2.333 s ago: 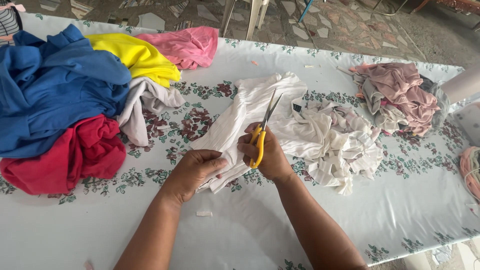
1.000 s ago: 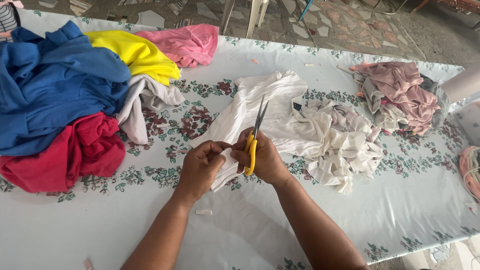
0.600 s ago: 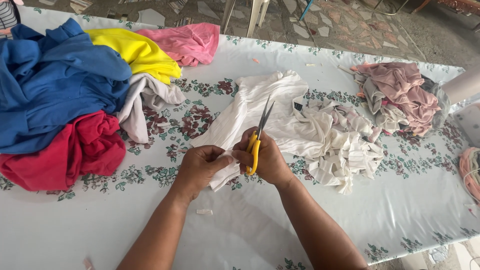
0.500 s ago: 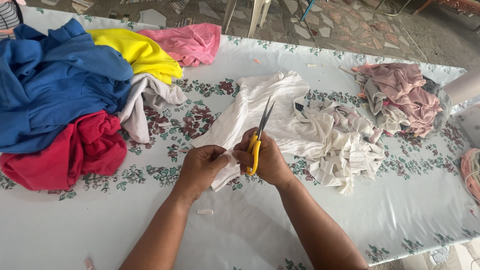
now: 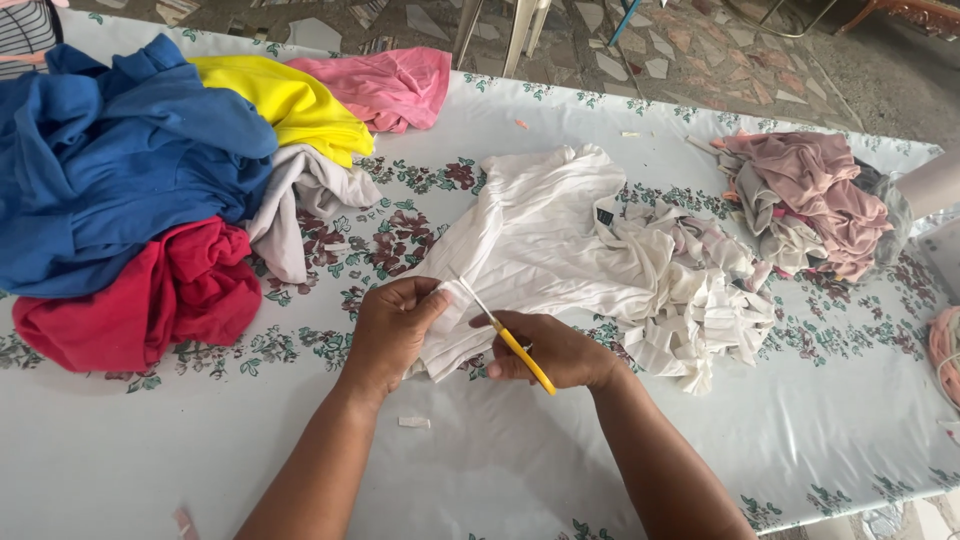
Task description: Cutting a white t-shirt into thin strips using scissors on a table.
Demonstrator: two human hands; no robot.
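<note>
At the lower middle of the frame the right hand (image 5: 555, 352) is clenched around yellow-handled scissors (image 5: 500, 333), blades pointing up-left toward the left hand (image 5: 393, 325), which pinches the near edge of a white cloth (image 5: 545, 245). That cloth spreads up and right across the floral worktop (image 5: 500, 460) into a heap of white strips (image 5: 700, 290). Blue (image 5: 110, 170), red (image 5: 150, 300), yellow (image 5: 290, 105) and pink (image 5: 385, 85) clothes pile at upper left, and dusty-pink clothes (image 5: 810, 195) lie at upper right.

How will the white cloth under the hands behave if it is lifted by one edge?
The white cloth lies in soft folds and wrinkles, so it would probably hang limp. It looks thin, likely light for its size. The left hand pinches its edge beside the scissors in the right hand; unpinned, it may slide.
</note>
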